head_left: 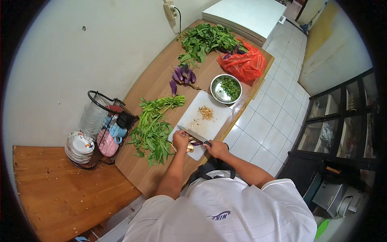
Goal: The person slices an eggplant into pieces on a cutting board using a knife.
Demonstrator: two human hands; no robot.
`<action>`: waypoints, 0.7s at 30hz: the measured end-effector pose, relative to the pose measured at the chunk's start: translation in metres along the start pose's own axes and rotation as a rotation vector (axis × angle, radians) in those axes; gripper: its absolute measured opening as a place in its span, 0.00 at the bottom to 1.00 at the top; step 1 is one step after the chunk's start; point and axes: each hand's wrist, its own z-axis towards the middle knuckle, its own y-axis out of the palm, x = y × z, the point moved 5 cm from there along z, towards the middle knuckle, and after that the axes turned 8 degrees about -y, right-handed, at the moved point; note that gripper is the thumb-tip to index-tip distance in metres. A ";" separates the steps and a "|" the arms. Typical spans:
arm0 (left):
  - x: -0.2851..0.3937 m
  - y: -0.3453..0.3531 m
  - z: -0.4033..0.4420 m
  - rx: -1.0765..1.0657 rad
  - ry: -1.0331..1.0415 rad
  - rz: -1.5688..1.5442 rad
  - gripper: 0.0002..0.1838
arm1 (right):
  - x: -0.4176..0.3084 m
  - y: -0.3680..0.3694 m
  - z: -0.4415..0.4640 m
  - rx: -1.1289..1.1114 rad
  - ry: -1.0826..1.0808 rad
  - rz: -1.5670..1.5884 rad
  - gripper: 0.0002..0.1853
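Observation:
My right hand (217, 149) is wrapped round the handle of a kitchen knife (195, 135). The blade lies across the white cutting board (185, 120), its tip beside my left hand (180, 140). The fingers of that hand are curled together at the board's near left edge; what they hold, if anything, is hidden. Between the two hands, on the near end of the board, lie pale cloves or bulbs (190, 148) and a small purple piece (196, 143). Farther up the board is a heap of chopped light-brown bits (206, 113).
A steel bowl (215, 96) with chopped greens stands at the board's far end. Around lie leafy stems (155, 125), purple eggplants (183, 75), more greens (203, 40) and a red plastic bag (244, 62). A dish rack (121, 135) stands at the left by stacked bowls (76, 149).

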 end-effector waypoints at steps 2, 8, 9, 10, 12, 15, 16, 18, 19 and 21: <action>0.000 0.000 -0.001 -0.006 -0.026 -0.020 0.07 | 0.001 -0.002 -0.003 0.018 -0.010 0.033 0.33; -0.005 -0.003 -0.003 -0.057 -0.023 -0.164 0.08 | 0.030 0.007 -0.020 0.002 0.082 0.193 0.33; -0.005 -0.004 -0.002 -0.101 -0.015 -0.224 0.09 | 0.031 0.005 -0.025 -0.007 0.103 0.229 0.33; -0.004 -0.003 0.000 -0.146 -0.003 -0.285 0.09 | 0.032 0.002 -0.027 -0.012 0.123 0.265 0.33; -0.007 -0.004 0.001 -0.158 -0.039 -0.331 0.10 | 0.032 0.000 -0.033 -0.022 0.111 0.274 0.34; -0.013 -0.003 0.006 -0.199 -0.112 -0.359 0.10 | 0.031 0.003 -0.036 -0.045 0.108 0.250 0.34; -0.013 -0.002 0.007 -0.228 -0.133 -0.436 0.10 | 0.030 0.002 -0.035 -0.061 0.108 0.208 0.34; -0.017 -0.001 0.010 -0.258 -0.148 -0.514 0.11 | 0.026 0.002 -0.034 -0.080 0.114 0.210 0.35; -0.021 0.000 0.011 -0.229 -0.129 -0.502 0.11 | 0.026 0.003 -0.033 -0.105 0.119 0.212 0.35; -0.023 -0.003 0.007 -0.234 -0.116 -0.478 0.10 | 0.027 0.006 -0.023 -0.129 0.102 0.157 0.36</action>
